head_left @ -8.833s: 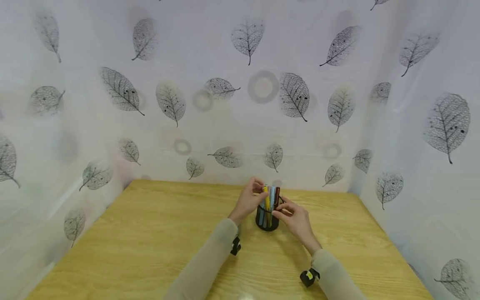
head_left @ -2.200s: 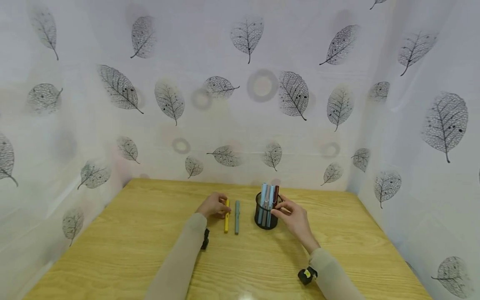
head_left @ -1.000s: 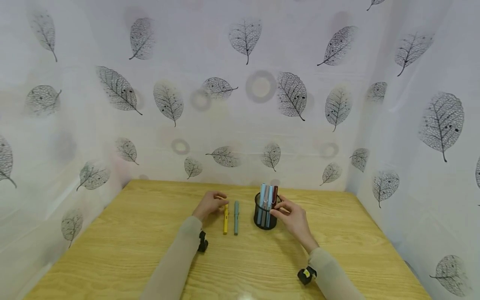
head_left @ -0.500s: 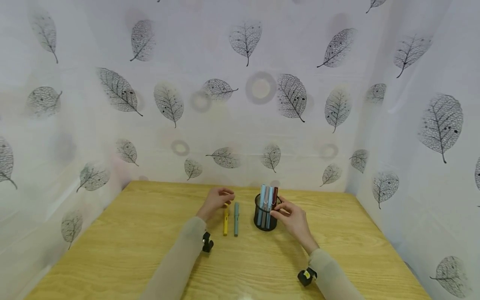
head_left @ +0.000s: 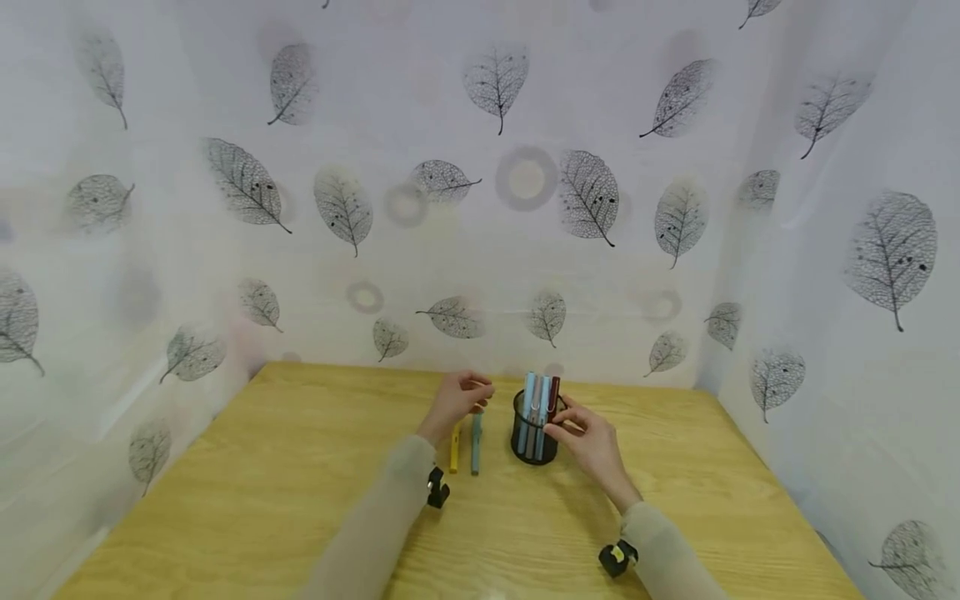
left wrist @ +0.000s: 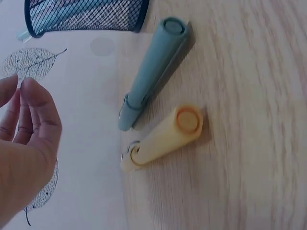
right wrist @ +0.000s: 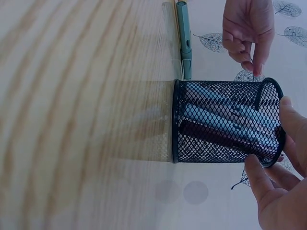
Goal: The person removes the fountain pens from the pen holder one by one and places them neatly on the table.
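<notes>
**Right hand (head_left: 596,446) on mesh cup (head_left: 535,456), left hand (head_left: 455,402) empty**

Head cam: right's pinching the rim (head_left: 514,408), pens (head_left: 543,392) inside; left hovers by the teal pen (head_left: 476,452).

Left wrist: fingers (left wrist: 42,103) loosely curled; yellow pen (left wrist: 163,139) lies beside teal.

Right wrist: fingertips (right wrist: 289,109) hold rim from two sides.

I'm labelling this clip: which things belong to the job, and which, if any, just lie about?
Likely job:
round black mesh cup
slim yellow pen
slim teal pen
two slim light-blue pens
slim grey pen
slim maroon pen

Just surroundings:
pale wooden table
white leaf-print sheet
</notes>
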Available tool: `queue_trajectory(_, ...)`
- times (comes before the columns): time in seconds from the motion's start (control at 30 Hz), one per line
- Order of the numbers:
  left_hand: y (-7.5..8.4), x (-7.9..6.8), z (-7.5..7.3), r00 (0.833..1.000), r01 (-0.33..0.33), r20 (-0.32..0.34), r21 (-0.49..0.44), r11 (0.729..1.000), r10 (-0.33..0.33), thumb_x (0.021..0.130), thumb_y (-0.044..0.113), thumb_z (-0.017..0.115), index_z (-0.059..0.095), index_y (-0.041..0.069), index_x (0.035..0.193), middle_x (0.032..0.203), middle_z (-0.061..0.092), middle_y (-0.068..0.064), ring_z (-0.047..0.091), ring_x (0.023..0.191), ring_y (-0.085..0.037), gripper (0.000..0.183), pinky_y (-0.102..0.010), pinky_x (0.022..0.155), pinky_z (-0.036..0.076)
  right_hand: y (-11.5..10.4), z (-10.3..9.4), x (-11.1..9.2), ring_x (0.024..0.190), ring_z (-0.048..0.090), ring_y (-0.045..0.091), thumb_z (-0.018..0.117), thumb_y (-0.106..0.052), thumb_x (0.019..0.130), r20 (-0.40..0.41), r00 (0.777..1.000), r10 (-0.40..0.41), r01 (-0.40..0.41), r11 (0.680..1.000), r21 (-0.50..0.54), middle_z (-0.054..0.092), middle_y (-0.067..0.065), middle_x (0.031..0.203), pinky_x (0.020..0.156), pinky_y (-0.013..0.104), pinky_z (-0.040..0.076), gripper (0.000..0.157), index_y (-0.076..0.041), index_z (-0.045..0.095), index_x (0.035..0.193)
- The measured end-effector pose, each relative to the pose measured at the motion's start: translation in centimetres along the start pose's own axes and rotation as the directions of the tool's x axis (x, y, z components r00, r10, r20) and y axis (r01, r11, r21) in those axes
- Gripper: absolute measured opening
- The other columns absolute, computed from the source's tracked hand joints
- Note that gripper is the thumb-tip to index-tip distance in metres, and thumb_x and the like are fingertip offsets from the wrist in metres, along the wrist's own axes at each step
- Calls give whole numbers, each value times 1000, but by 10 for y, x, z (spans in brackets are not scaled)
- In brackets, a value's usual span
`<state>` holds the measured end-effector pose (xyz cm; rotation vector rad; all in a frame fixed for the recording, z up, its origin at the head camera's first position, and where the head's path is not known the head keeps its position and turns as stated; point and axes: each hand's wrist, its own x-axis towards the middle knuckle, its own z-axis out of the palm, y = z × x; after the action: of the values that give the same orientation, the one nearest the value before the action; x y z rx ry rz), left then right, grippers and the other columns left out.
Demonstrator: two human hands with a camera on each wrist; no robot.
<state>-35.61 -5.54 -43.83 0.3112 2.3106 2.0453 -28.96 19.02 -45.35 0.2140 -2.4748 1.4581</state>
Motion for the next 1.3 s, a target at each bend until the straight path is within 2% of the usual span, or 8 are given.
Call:
queue_trajectory(0.1, 2, 2, 10, 999, -46, 21, -35, 998, 47, 94, 9, 65, 65, -3, 111, 99, 69, -20, 66, 85, -31, 21, -35, 72, 61, 0, -2, 0, 118, 62, 33, 78, -25, 84, -4, 1000, 6, -6, 1000, 0, 49, 11, 149, 91, 36, 57, 17, -11, 71, 93)
queue_trajectory(0.2, 3, 3, 16, 995, -97, 31, -46, 994, 98, 93, 7, 66, 66, -2, 109, 103, 68, -27, 67, 86, -34, 19, -34, 71, 61, 0, -2, 1, 120, 61, 32, 78, -25, 84, -4, 1000, 6, -6, 1000, 3, 49, 10, 148, 91, 35, 57, 18, -11, 72, 93)
queue_trajectory(0.4, 6, 5, 25, 986, -165, 15, 13, 986, 165, 92, 9, 69, 67, -4, 111, 100, 71, -21, 68, 89, -41, 24, -32, 69, 61, 2, 1, 2, 121, 60, 32, 79, -23, 83, 2, 1000, 9, -9, 1000, 8, 50, 10, 147, 91, 33, 56, 19, -9, 72, 93)
queue_trajectory(0.5, 8, 6, 31, 984, -177, -11, 13, 984, 177, 90, 5, 69, 67, -4, 112, 101, 72, -20, 68, 89, -38, 24, -32, 70, 61, 2, 2, 0, 123, 59, 32, 79, -22, 82, 2, 1000, 15, -15, 1000, 9, 50, 10, 147, 91, 33, 56, 18, -8, 72, 92)
queue_trajectory(0.63, 11, 9, 39, 981, -190, -31, -18, 982, 189, 89, 2, 70, 68, -3, 114, 104, 70, -20, 70, 86, -27, 25, -33, 74, 62, 2, 2, 0, 124, 58, 32, 78, -21, 83, -1, 1000, 10, -10, 1000, 5, 50, 11, 147, 92, 33, 56, 17, -9, 72, 93)
queue_trajectory(0.8, 18, 13, 45, 983, -182, 6, 8, 983, 182, 89, 7, 71, 66, 0, 120, 108, 68, -18, 69, 91, -24, 32, -31, 76, 61, 2, 1, 3, 127, 56, 32, 78, -21, 83, -1, 1000, -8, 8, 1000, 11, 50, 10, 147, 92, 34, 56, 17, -9, 72, 93)
queue_trajectory(1.07, 26, 14, 48, 989, -137, 92, 209, 968, 120, 93, 17, 67, 62, 15, 131, 123, 63, -12, 62, 110, -28, 38, -41, 84, 57, 1, 1, 3, 124, 58, 32, 78, -23, 84, 4, 1000, 10, -10, 1000, 0, 50, 10, 147, 91, 35, 57, 16, -11, 72, 93)
queue_trajectory(1.3, 29, 13, 49, 988, -133, 110, 234, 963, 110, 95, 15, 64, 60, 19, 135, 127, 61, -13, 60, 114, -31, 40, -42, 84, 57, -1, 0, 1, 128, 55, 34, 77, -22, 85, 12, 1000, -5, 5, 1000, 15, 48, 15, 148, 93, 36, 56, 18, -8, 71, 94)
